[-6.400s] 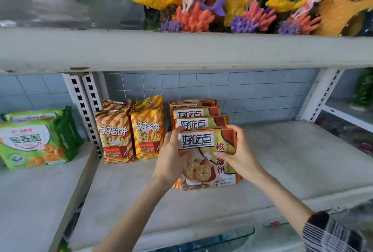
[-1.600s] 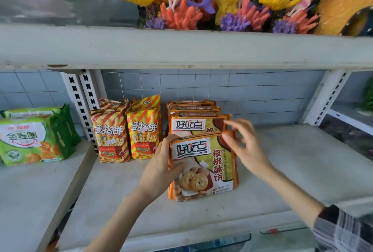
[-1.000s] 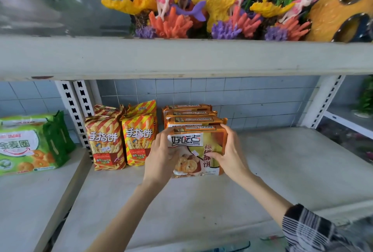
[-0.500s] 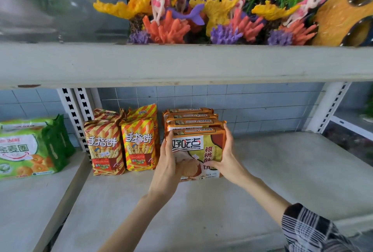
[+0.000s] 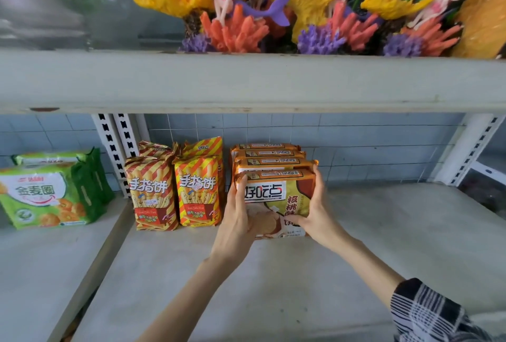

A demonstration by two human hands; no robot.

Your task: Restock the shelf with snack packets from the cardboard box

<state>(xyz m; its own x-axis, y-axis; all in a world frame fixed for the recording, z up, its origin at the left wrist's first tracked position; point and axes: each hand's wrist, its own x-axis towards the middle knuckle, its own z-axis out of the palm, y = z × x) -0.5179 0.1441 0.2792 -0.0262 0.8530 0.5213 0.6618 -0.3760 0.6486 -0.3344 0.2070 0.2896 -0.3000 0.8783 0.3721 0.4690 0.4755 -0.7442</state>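
Note:
An orange walnut biscuit packet (image 5: pixel 276 196) stands upright on the grey shelf (image 5: pixel 301 281), at the front of a row of several like packets (image 5: pixel 269 155). My left hand (image 5: pixel 239 225) grips its left edge, thumb across the front. My right hand (image 5: pixel 315 213) grips its right edge, fingers curled over the top corner. Two red and yellow striped finger biscuit bags (image 5: pixel 175 191) stand just to the left. The cardboard box is out of view.
Green snack bags (image 5: pixel 49 193) sit on the lower left shelf beyond a white slotted upright (image 5: pixel 115 147). The upper shelf board (image 5: pixel 246 81) overhangs, carrying coral and mermaid ornaments (image 5: pixel 273 18). Bare shelf stretches right toward another upright (image 5: pixel 471 150).
The front packet has gone from leaning out to standing upright, pushed back against the row. Both hands stay on its sides and the view has drawn closer.

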